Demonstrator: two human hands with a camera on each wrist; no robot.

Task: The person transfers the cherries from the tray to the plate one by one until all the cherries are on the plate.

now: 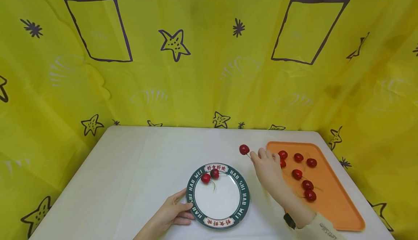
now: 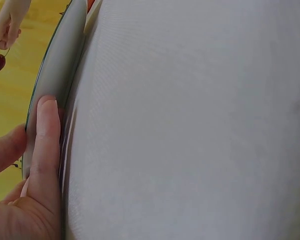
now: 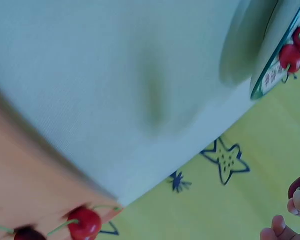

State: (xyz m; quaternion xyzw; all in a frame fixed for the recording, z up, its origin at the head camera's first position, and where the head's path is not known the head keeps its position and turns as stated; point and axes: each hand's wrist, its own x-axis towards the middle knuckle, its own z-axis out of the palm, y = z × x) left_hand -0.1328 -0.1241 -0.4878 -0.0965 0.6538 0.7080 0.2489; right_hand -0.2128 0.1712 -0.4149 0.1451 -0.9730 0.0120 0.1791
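Note:
The left hand (image 1: 171, 211) holds the left edge of a white plate with a green lettered rim (image 1: 244, 196), thumb at the rim; in the left wrist view a finger of that hand (image 2: 32, 175) lies against the underside of the plate (image 2: 65, 65). Two red cherries (image 1: 205, 178) (image 1: 214, 174) with stems rest near the plate's far edge. Between plate and tray, the right hand (image 1: 269, 171) pinches the stem of a dark red cherry (image 1: 244, 149) raised above the table. This cherry (image 3: 299, 185) also appears at the right wrist view's edge, beside the fingertips.
An orange tray (image 1: 346, 200) lies at the right of the white table (image 1: 147, 167), with several cherries (image 1: 297, 174) on it, some partly behind the right hand. A yellow patterned curtain (image 1: 202, 80) hangs around the table's back and sides.

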